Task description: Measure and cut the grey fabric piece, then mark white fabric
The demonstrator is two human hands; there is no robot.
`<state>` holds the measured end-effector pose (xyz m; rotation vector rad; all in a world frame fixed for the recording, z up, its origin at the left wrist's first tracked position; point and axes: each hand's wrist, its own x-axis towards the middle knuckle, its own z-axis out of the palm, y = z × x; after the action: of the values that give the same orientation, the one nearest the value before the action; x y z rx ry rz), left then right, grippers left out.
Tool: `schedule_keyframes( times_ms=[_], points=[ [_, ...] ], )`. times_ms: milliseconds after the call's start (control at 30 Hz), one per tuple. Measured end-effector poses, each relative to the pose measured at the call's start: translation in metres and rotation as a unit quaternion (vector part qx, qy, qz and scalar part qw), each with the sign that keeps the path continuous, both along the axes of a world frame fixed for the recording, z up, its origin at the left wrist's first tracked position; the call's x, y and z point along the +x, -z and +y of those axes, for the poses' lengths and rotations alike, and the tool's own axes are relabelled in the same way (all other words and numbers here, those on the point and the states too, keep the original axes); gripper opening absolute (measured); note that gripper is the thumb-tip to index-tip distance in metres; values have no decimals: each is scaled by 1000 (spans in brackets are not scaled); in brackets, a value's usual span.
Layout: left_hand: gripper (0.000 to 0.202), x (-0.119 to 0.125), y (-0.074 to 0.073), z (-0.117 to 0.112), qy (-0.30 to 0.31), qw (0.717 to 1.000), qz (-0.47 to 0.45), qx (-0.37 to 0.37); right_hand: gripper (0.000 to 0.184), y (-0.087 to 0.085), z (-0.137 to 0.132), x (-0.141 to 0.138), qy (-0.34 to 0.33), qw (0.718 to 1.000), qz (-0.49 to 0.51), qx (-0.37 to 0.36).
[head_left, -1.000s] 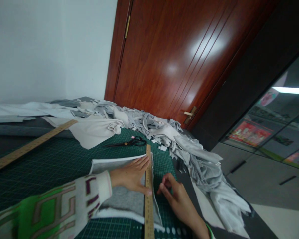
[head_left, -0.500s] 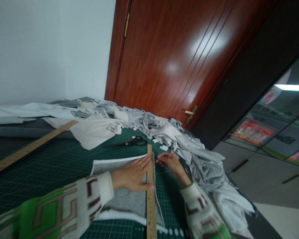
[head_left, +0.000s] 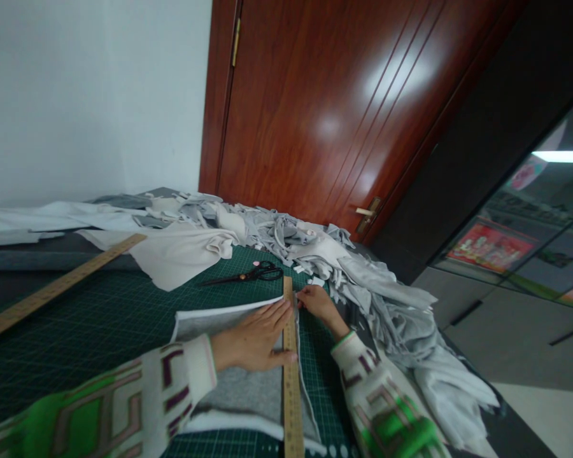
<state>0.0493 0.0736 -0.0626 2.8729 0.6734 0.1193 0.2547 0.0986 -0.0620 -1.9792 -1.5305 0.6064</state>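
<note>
Closer in now, the right hand (head_left: 318,304) has reached the far end of the wooden ruler (head_left: 291,375), fingers bunched at the edge of the grey fabric (head_left: 241,397); whether they grip it, I can't tell. Just left of it, the left hand (head_left: 253,337) lies spread flat over fabric and ruler on the green cutting mat (head_left: 124,337), with scissors (head_left: 253,275) just beyond.

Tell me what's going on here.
A person works at a green cutting mat. Their left hand lies flat on a grey fabric piece, up against a wooden ruler laid across the fabric, while the fingers of the right hand touch the fabric's edge beside the ruler's far end. Scissors lie on the mat beyond, with a second wooden ruler to the left and heaped grey and white fabric behind.
</note>
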Motion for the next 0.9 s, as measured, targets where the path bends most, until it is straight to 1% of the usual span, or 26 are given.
schedule_keyframes(
  times_ms=[133, 300, 500, 633, 900],
  points=[
    [88, 0, 0, -1, 1, 1000, 6, -2, 27, -5, -1, -3, -4, 999, -48, -12],
    [87, 1, -2, -2, -5, 1000, 12, -2, 28, -8, -1, -6, -18, 996, -86, -25],
    [86, 1, -7, -4, -7, 1000, 20, 0, 28, -10, 5, -12, -16, 991, -131, -36],
    [86, 0, -7, -5, -8, 1000, 23, 1, 26, -13, 6, -15, -20, 987, -156, -40],
    [88, 1, -4, -2, -1, 1000, 26, 0, 18, -22, -6, -19, -64, 980, -184, -51]
  ],
)
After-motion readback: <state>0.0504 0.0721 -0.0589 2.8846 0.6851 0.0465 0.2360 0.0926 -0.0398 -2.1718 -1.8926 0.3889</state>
